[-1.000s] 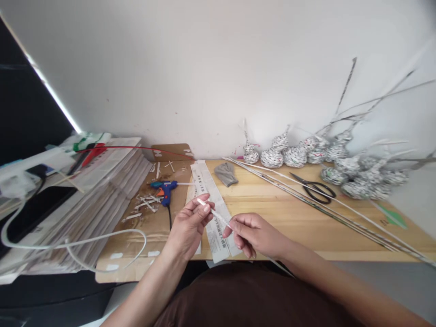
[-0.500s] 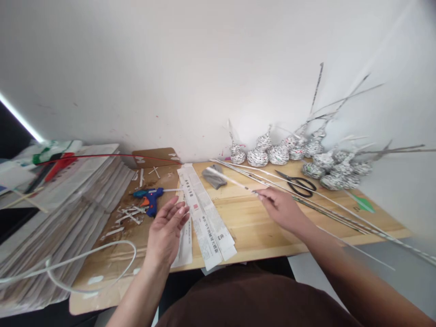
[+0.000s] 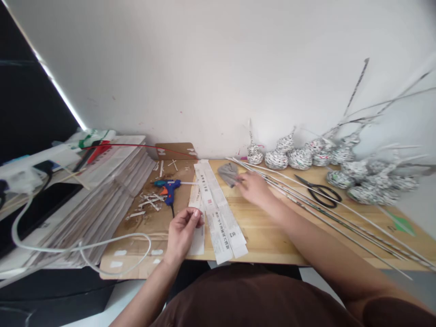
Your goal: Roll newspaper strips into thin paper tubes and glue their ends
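Observation:
My left hand (image 3: 184, 229) is raised over the left edge of the newspaper strips, thumb against its curled fingers, and nothing shows in it. At the back of the wooden table, my right hand (image 3: 254, 187) pinches the near corner of a crumpled grey cloth (image 3: 227, 172); the fingertips are slightly blurred. Several newspaper strips (image 3: 218, 218) overlap between the hands. Long rolled-paper sticks (image 3: 306, 206) lie diagonally, partly beneath my right forearm. A blue glue gun (image 3: 172, 188) rests on cardboard beyond my left hand.
Black-handled scissors (image 3: 323, 194) lie to the right of the sticks. Several gourd-shaped woven paper pieces (image 3: 299, 157) line the wall. On the left are a tall newspaper stack (image 3: 112, 204), a white cable (image 3: 112, 237), and paper scraps (image 3: 151, 200) on the cardboard (image 3: 136, 268).
My right hand has let go of a rolled-paper stick and moved left to the grey cloth. My left hand's fingers have closed. The view has turned left.

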Demonstrator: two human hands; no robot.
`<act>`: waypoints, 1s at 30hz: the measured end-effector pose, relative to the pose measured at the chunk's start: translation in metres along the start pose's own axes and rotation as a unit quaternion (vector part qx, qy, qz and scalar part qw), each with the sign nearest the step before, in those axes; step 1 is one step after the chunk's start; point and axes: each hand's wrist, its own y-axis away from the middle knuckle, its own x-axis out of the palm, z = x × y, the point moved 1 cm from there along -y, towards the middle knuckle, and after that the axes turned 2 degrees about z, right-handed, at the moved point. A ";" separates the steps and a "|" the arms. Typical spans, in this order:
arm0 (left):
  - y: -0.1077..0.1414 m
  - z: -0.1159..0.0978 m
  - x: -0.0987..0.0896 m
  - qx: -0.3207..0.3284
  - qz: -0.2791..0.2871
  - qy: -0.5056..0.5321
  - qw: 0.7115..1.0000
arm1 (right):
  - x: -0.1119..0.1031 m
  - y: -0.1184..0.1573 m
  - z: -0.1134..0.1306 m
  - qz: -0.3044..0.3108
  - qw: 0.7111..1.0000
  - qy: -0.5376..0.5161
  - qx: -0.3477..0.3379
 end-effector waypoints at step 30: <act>-0.060 0.001 0.016 0.059 0.047 -0.273 0.959 | 0.043 0.000 0.022 0.002 0.997 -0.070 0.009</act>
